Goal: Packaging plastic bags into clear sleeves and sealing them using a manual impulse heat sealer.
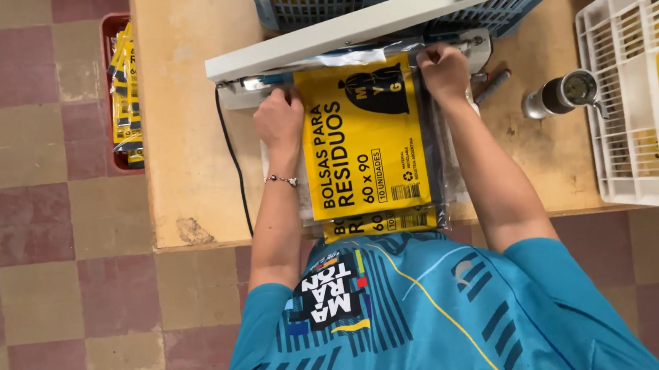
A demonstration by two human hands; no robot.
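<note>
At table's far edge: yellow-labelled bag pack (363, 141) lies on stack, long axis running toward person, top end under raised sealer arm (350, 25). Left hand (280, 119) and right hand (444, 71) pinch its top corners, equally near; fingertips apparently clenched on film.

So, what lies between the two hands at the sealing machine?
In the head view, the top edge of the yellow packet spans between the left hand and the right hand, under the raised sealer arm.
</note>
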